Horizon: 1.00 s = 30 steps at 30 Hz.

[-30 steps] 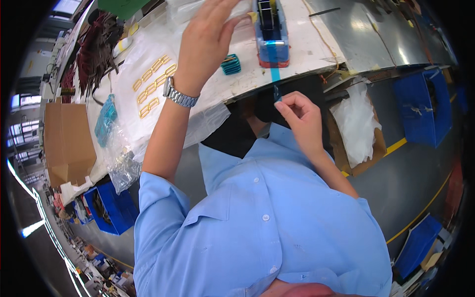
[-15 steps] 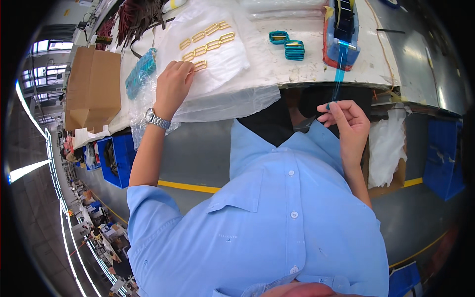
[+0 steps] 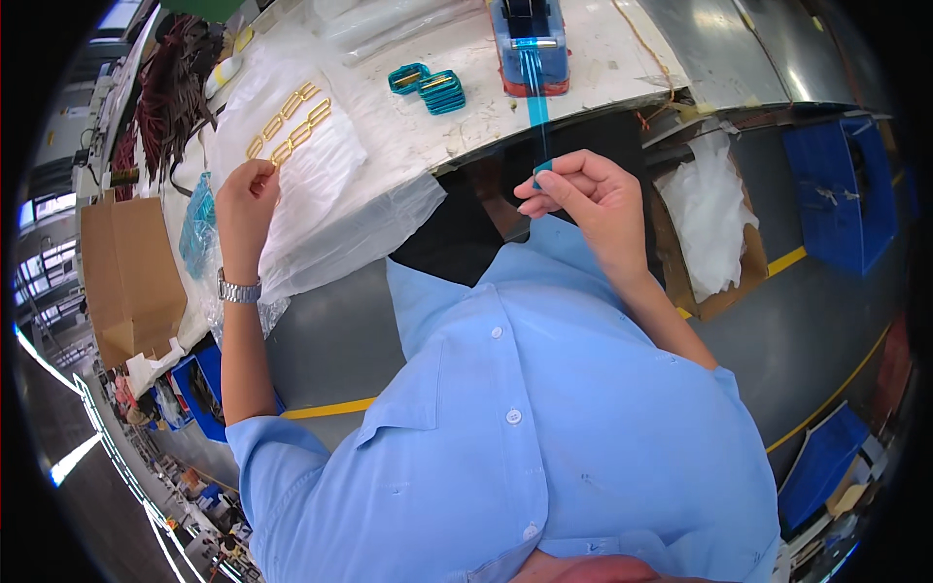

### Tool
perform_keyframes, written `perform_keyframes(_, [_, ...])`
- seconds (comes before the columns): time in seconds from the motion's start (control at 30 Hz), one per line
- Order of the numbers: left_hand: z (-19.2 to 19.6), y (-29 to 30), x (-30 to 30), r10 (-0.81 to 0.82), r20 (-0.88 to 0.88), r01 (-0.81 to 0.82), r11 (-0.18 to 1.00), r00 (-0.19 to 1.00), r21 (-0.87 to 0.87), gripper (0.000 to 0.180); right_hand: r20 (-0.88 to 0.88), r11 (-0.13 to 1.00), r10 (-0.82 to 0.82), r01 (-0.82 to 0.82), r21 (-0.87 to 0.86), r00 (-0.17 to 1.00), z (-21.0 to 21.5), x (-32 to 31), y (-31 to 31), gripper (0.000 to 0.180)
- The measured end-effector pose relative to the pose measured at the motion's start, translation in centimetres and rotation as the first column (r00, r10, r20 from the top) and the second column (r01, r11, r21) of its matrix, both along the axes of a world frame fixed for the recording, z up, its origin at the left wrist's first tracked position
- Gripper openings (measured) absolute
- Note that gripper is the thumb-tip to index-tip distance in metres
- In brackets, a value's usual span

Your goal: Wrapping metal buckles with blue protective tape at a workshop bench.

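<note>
My left hand [image 3: 245, 212], a metal watch at its wrist, is closed in a pinch at the near end of the gold buckles. It seems to grip a gold buckle, mostly hidden by the fingers. More gold buckles [image 3: 296, 133] lie in two slanting rows on a white sheet [image 3: 335, 160]. Off the table's front edge, my right hand [image 3: 598, 199] pinches the end of a translucent blue tape strip [image 3: 539, 117]. The strip stretches taut from a blue tape dispenser [image 3: 554, 68]. Between the hands, farther back, are two blue-wrapped buckle bundles [image 3: 442, 92], touching each other.
A bag of blue-wrapped pieces [image 3: 197, 228] and a cardboard box [image 3: 131, 282] sit left of my left hand. Dark cords [image 3: 180, 83] are heaped at the back left. Clear plastic film [image 3: 360, 228] hangs over the table edge. Below right stands a carton with white sheeting [image 3: 709, 209].
The view has swung, so the table appears shifted left and tilted. The short nearest row of gold buckles no longer shows beside my left hand. My right hand still holds the tape end.
</note>
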State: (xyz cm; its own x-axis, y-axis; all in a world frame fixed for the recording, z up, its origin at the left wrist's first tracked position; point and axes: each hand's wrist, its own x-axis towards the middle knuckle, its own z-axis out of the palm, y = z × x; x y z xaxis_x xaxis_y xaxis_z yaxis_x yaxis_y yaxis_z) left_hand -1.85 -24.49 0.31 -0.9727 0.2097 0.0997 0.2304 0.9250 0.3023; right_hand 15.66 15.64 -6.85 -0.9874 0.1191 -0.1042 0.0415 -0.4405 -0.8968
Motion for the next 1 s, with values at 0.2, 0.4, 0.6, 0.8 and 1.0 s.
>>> perform_keyframes(0.2, [3.1, 10.6, 4.0, -0.338, 0.410, -0.170, 0.559, 0.847, 0.812, 0.017, 0.001, 0.999, 0.037, -0.037, 0.030, 0.999, 0.2, 0.3, 0.2, 0.009])
perform_keyframes(0.4, [1.6, 20.7, 9.1, -0.533, 0.473, -0.235, 0.453, 0.701, 0.860, 0.019, 0.027, 0.999, 0.044, -0.044, 0.006, 0.999, 0.4, 0.6, -0.1, 0.015])
perform_keyframes(0.6, [0.0, 22.3, 8.8, -0.555, 0.483, -0.225, 0.469, 0.677, 0.854, 0.019, 0.017, 0.995, 0.031, -0.032, 0.092, 0.999, 0.6, 1.0, -0.2, 0.019])
perform_keyframes(0.8, [-0.8, 22.7, 8.6, -0.537, 0.523, -0.277, 0.474, 0.662, 0.836, 0.018, 0.053, 0.991, 0.061, -0.067, 0.118, 0.997, 1.3, 1.2, 0.2, 0.026])
perform_keyframes(1.0, [-0.7, 22.9, 9.0, -0.499, 0.536, -0.309, 0.468, 0.681, 0.828, 0.019, 0.071, 0.983, 0.032, -0.044, 0.180, 0.997, 1.3, 1.2, -0.1, 0.031])
